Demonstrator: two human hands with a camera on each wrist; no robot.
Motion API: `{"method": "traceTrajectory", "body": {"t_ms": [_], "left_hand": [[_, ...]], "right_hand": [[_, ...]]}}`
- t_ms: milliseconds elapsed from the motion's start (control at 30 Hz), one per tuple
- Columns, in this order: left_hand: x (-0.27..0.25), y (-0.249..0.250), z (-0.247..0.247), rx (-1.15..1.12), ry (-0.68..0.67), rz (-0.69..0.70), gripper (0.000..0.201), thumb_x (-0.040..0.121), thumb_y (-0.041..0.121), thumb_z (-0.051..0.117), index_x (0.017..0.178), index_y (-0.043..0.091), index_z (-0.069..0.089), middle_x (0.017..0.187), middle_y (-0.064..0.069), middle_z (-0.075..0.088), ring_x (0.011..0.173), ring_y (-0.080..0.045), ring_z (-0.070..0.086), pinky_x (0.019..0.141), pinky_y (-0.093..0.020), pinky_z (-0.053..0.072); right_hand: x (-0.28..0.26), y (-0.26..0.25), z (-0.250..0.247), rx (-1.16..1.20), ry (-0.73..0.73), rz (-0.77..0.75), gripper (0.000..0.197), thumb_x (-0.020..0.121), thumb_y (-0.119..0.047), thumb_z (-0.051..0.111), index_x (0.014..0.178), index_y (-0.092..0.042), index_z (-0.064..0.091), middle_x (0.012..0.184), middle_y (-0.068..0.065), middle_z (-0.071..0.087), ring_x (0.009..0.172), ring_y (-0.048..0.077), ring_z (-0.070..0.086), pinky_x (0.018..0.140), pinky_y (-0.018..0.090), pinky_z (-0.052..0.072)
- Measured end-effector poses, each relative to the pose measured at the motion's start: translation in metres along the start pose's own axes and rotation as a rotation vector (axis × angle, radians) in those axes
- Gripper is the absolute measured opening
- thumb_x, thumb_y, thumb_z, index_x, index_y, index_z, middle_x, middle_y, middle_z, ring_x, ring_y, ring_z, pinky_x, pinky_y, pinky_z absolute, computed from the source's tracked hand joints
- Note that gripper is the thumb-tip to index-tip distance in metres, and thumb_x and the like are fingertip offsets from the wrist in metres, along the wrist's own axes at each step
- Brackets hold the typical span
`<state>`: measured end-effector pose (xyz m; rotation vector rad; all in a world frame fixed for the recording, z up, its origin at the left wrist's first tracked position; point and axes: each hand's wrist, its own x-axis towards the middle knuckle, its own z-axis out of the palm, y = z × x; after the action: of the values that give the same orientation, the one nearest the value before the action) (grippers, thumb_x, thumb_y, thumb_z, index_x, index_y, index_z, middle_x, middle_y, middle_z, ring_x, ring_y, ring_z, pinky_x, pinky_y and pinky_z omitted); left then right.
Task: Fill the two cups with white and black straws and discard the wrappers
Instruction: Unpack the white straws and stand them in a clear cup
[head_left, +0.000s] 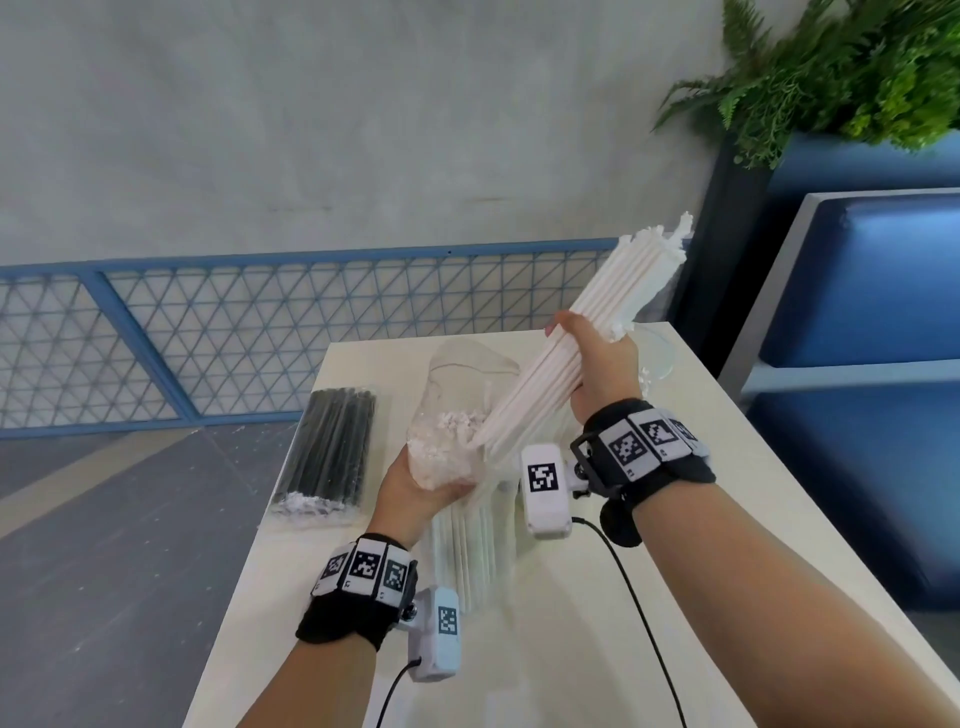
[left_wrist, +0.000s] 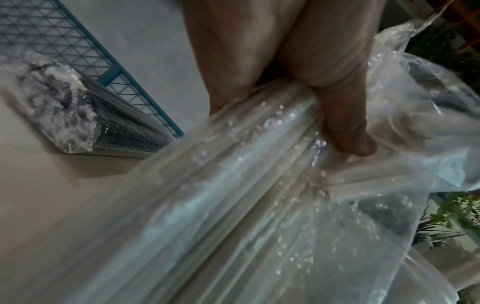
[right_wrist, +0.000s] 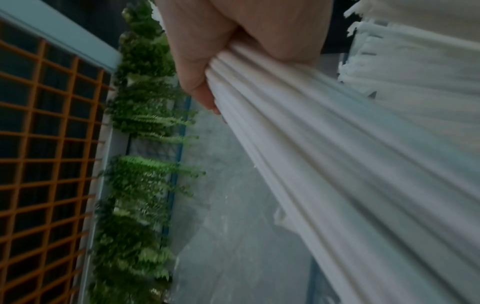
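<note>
My right hand (head_left: 597, 364) grips a thick bundle of white straws (head_left: 587, 322) and holds it slanted up to the right, above the table. The bundle's lower end sits in the mouth of a clear plastic wrapper (head_left: 457, 384). My left hand (head_left: 415, 493) holds that wrapper by its crumpled white bottom end. In the left wrist view the fingers (left_wrist: 337, 123) curl round the ridged plastic (left_wrist: 233, 205). The right wrist view shows the fist (right_wrist: 233, 51) closed round the white straws (right_wrist: 337, 164). A sealed pack of black straws (head_left: 332, 452) lies at the table's left edge. A clear cup (head_left: 660, 353) stands partly hidden behind my right hand.
More white straws (head_left: 467, 551) lie on the pale table (head_left: 727, 519) under my hands, apparently in clear plastic. The pack of black straws (left_wrist: 91, 123) reaches the table's left edge. A blue mesh railing (head_left: 208, 338) runs behind, with blue seating (head_left: 857, 312) and a fern planter (head_left: 831, 78) at right.
</note>
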<state>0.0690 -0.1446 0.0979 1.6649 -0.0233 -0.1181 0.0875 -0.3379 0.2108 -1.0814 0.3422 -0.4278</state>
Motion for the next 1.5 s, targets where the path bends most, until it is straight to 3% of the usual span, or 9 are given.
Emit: {"method": "traceTrajectory", "body": {"t_ms": [100,267,400,600,733,1000,1133,1233,1500], "left_hand": [[-0.001,0.001,0.003,-0.005,0.030,0.000,0.067,0.058,0.009,0.085,0.118,0.015,0.054,0.111,-0.004,0.065,0.108,-0.022,0.058,0.093,-0.033,0.044],[-0.001,0.002,0.008,0.004,0.060,0.009,0.068,0.059,0.007,0.085,0.120,0.011,0.054,0.113,-0.007,0.063,0.108,-0.024,0.057,0.088,-0.030,0.043],[-0.001,0.004,0.009,0.012,0.074,0.011,0.065,0.061,0.006,0.084,0.118,0.012,0.054,0.112,-0.006,0.062,0.107,-0.023,0.056,0.085,-0.028,0.041],[-0.005,0.015,0.007,-0.002,0.061,0.022,0.055,0.067,0.000,0.079,0.108,0.021,0.049,0.099,0.003,0.058,0.096,-0.014,0.054,0.084,-0.024,0.037],[-0.005,0.018,0.008,0.021,0.065,0.019,0.058,0.068,0.001,0.078,0.116,0.017,0.048,0.104,-0.001,0.055,0.104,-0.016,0.050,0.089,-0.025,0.036],[-0.004,0.015,0.004,0.030,0.110,0.007,0.064,0.072,0.006,0.076,0.128,0.012,0.045,0.111,0.006,0.048,0.108,-0.009,0.042,0.094,-0.024,0.031],[0.003,0.008,0.000,0.027,0.149,-0.020,0.063,0.071,0.008,0.077,0.127,0.010,0.048,0.114,-0.001,0.055,0.112,-0.017,0.049,0.097,-0.029,0.036],[0.006,0.007,-0.001,0.003,0.164,-0.014,0.064,0.072,0.005,0.076,0.129,0.008,0.046,0.113,0.000,0.053,0.108,-0.013,0.046,0.097,-0.028,0.034],[0.001,0.011,0.007,-0.066,0.103,0.008,0.055,0.071,0.004,0.076,0.114,0.022,0.050,0.112,-0.001,0.059,0.106,-0.018,0.054,0.093,-0.029,0.039]], "right_hand": [[0.006,0.004,-0.006,0.031,0.016,0.064,0.026,0.079,-0.008,0.067,0.101,0.005,0.060,0.071,0.005,0.062,0.052,0.010,0.061,0.050,0.021,0.049],[0.003,0.021,-0.011,0.039,-0.063,0.140,0.009,0.079,-0.002,0.067,0.078,-0.009,0.062,0.075,0.005,0.063,0.070,0.018,0.061,0.065,0.029,0.052],[-0.010,0.038,-0.011,0.072,-0.105,0.191,0.014,0.077,0.001,0.068,0.084,-0.010,0.062,0.081,0.007,0.065,0.074,0.018,0.064,0.071,0.031,0.054],[-0.005,0.034,-0.009,0.145,0.038,0.223,0.043,0.077,-0.006,0.070,0.116,0.005,0.054,0.081,0.009,0.065,0.063,0.017,0.066,0.054,0.025,0.054],[-0.004,0.029,-0.011,0.177,0.125,0.193,0.048,0.076,-0.008,0.072,0.118,0.003,0.051,0.096,0.015,0.065,0.073,0.023,0.066,0.056,0.028,0.056],[0.022,-0.025,-0.027,0.054,0.202,-0.042,0.043,0.083,-0.016,0.066,0.120,0.002,0.053,0.086,0.004,0.062,0.073,0.014,0.062,0.057,0.022,0.055],[0.028,-0.039,-0.029,0.035,0.252,-0.161,0.050,0.076,-0.017,0.070,0.121,-0.005,0.051,0.110,0.010,0.065,0.098,0.024,0.065,0.085,0.036,0.056],[0.025,-0.037,-0.026,-0.076,0.248,-0.240,0.049,0.078,-0.017,0.068,0.122,-0.009,0.047,0.107,0.002,0.060,0.103,0.021,0.059,0.094,0.038,0.049],[0.020,0.018,-0.026,-0.457,0.082,-0.232,0.042,0.081,-0.015,0.068,0.118,-0.009,0.051,0.101,0.000,0.055,0.095,0.017,0.053,0.080,0.025,0.039]]}}
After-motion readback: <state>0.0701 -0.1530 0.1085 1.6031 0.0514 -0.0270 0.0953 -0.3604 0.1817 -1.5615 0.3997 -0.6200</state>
